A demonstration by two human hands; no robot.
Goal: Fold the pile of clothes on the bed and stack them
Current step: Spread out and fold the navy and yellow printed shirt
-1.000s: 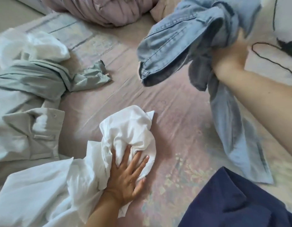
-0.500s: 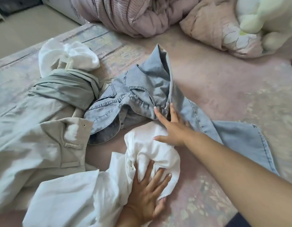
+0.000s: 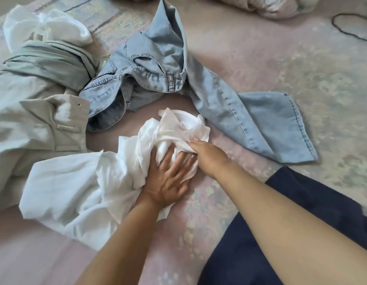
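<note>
Hands on white shirt [image 3: 79, 182] on pink bed [image 3: 250, 64]: left hand [image 3: 168, 179] pressing flat, right hand [image 3: 207, 157] pinching cloth. Jeans [image 3: 199, 87] just behind; grey clothes [image 3: 34, 112] at left.

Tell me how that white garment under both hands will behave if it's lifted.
The white garment looks thin and crumpled, so probably floppy and light. It trails past the left hand and right hand, so loose ends would likely dangle.

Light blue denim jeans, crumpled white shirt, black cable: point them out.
Light blue denim jeans [image 3: 250, 118], head view, on the outstretched leg.
Crumpled white shirt [image 3: 75, 182], head view, on its flat part.
Black cable [image 3: 343, 31], head view, on its loop.
</note>
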